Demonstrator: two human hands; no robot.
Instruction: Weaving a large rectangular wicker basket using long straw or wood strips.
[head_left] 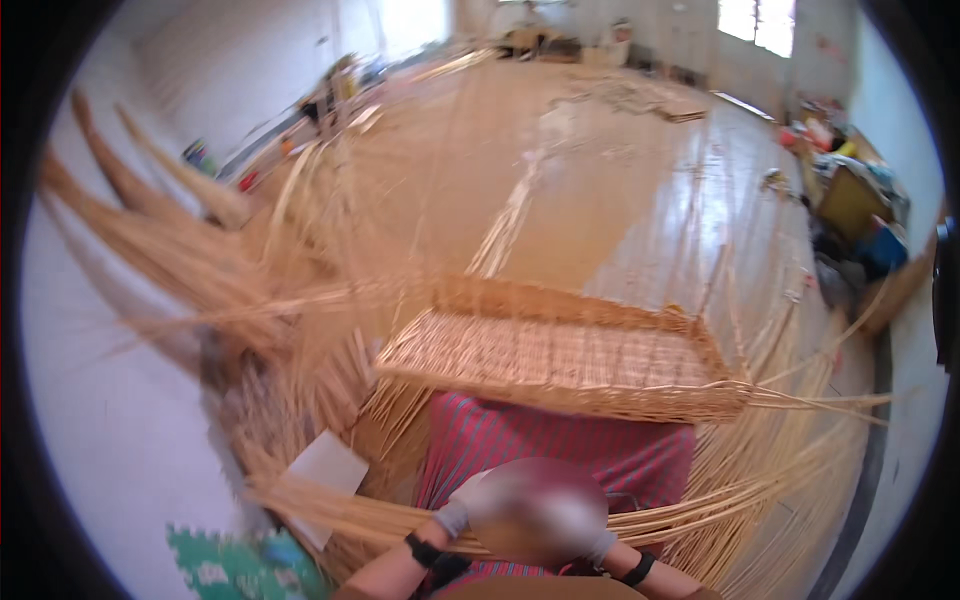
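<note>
Before my body, a long bundle of wicker rods (345, 515) runs from side to side, its ends bending upward. My left hand (462, 512), gloved in light grey, is closed around it left of the middle. My right hand (592, 545), gloved too, grips the rods on the other side. A blurred patch covers most of the fingers of both hands. Just beyond lies a shallow rectangular woven basket (560, 355), with loose rods sticking out at its right corner. Under its near edge, a red striped cloth (560, 435) drapes toward me.
Piles of long rods (200, 270) lean at the left by the white wall. More rods (770, 500) spread over the floor at right. A white sheet (330, 470) and a green foam mat (230, 565) lie near left. Bags and boxes (850, 210) line the right wall.
</note>
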